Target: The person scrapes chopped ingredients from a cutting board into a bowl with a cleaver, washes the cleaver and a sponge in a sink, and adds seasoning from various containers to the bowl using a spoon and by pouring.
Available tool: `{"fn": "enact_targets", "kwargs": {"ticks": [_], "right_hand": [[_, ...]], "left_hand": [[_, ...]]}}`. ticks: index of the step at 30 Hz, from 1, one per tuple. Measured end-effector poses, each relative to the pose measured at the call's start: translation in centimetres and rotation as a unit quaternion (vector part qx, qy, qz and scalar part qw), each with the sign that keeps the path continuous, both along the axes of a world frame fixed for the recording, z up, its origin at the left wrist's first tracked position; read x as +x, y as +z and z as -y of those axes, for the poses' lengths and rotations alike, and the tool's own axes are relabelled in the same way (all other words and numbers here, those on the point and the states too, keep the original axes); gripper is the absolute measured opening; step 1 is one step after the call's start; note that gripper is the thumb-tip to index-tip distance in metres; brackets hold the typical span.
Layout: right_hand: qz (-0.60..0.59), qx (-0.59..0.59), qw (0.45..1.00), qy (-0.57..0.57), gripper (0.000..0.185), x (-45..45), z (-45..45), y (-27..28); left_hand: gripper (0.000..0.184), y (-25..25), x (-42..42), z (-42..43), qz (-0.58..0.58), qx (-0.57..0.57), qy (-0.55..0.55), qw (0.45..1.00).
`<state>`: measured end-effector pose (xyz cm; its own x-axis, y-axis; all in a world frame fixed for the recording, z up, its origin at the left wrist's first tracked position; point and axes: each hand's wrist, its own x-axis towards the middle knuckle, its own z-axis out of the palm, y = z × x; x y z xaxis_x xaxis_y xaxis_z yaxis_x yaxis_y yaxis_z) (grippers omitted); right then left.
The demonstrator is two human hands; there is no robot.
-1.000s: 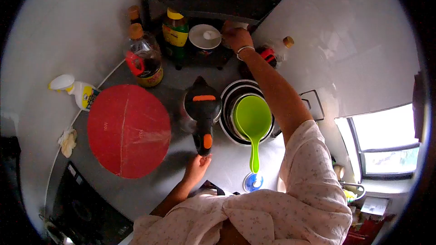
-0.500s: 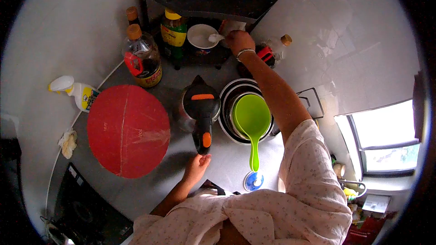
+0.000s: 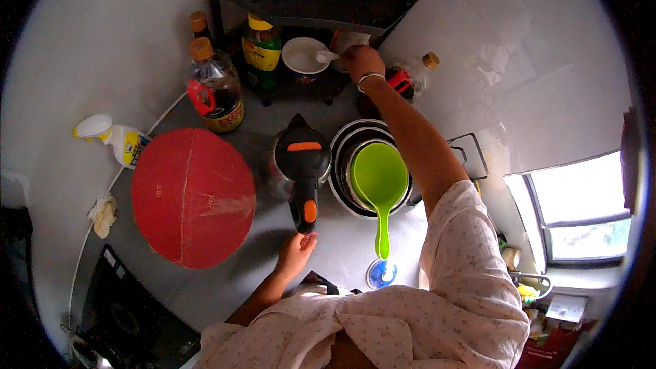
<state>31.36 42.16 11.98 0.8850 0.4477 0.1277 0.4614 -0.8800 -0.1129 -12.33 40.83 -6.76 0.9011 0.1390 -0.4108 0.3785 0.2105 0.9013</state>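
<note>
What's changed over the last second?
The right hand has drawn slightly to the right, bringing the small white spoon from over the middle of the white bowl to its right edge. Nothing appears newly grasped or let go. The left hand stays at the electric kettle's handle, and the green dipper still rests on the nested pots.

1 head-worn camera looks forward and down at the counter [image 3: 345, 246].
</note>
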Motion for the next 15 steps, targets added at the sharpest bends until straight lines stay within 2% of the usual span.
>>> {"fn": "enact_targets", "kwargs": {"ticks": [5, 8, 11, 12, 14, 15], "right_hand": [[-0.005, 0.032, 0.999, 0.007, 0.028, 1.4, 0.6, -1.2], [-0.006, -0.001, 1.0, 0.028, 0.029, 1.8, 1.0, -1.4], [0.019, -0.027, 0.997, 0.069, 0.026, 1.5, 2.5, -1.9], [-0.029, 0.1, 0.992, 0.075, 0.024, 0.6, 3.3, -1.9], [-0.075, 0.231, 0.967, 0.074, 0.023, -1.2, 5.6, -1.7], [-0.174, 0.328, 0.928, 0.023, 0.02, -3.8, 6.4, 0.4]], "left_hand": [[0.014, -0.1, -0.1, 0.0, 0.014, -0.003, 0.013, 1.0], [0.019, -0.2, -0.1, -0.1, -0.005, 0.015, -0.004, 1.0], [0.018, 1.0, 0.0, -0.1, -0.006, -0.016, 0.003, 1.0], [0.018, 1.0, 0.1, -0.1, -0.003, -0.014, 0.001, 1.0], [0.017, 1.2, -0.1, 0.2, 0.001, -0.007, -0.008, 1.0], [0.016, 2.1, 0.2, 0.1, -0.003, 0.009, -0.019, 1.0]]}}
